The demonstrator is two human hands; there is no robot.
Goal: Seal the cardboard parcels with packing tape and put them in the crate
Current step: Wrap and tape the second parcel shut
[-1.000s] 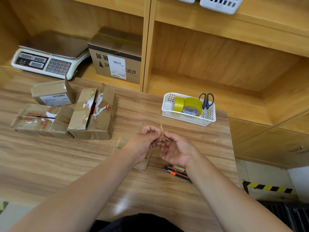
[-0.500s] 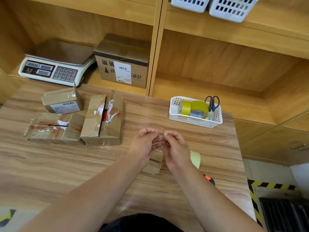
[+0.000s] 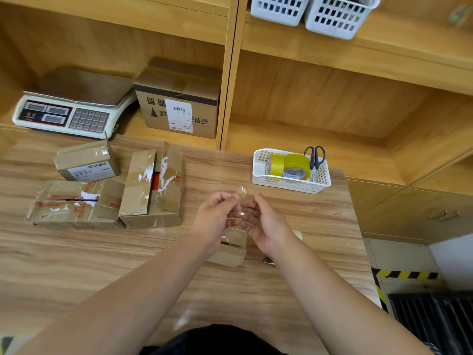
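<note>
The strip of clear tape (image 3: pixel 241 201) now shows between the two hands, one corner standing up above the fingers. Half a second ago the fingertips were bunched together over it. The small cardboard parcel (image 3: pixel 231 248) has stayed where it was, flat on the tabletop (image 3: pixel 256 298) under and just behind the hands, partly hidden by them. The other things have kept their places.

The left hand (image 3: pixel 213 217) has its fingers curled, thumb and forefinger pinching the strip's left end. The right hand (image 3: pixel 270 225) is curled likewise and holds the other end. The hands are a little apart and raised over the parcel, touching only the tape.

A yellow-green tape roll (image 3: pixel 298 234) peeps out just behind the right hand. A dark tool end (image 3: pixel 268 261) lies by the right wrist, the rest covered by the forearm.

Well to the left lie three larger parcels. A labelled one (image 3: pixel 87 162) is at the back, a flat torn one (image 3: pixel 74 204) in front of it and one with open flaps (image 3: pixel 153 185) touching the torn one's right end.

Beyond the hands to the right stands a white basket (image 3: pixel 289 186) holding yellow tape rolls (image 3: pixel 297 165) and scissors (image 3: pixel 316 155). On the shelf behind sit a weighing scale (image 3: pixel 69 114) and a printed carton (image 3: pixel 179 106).
</note>
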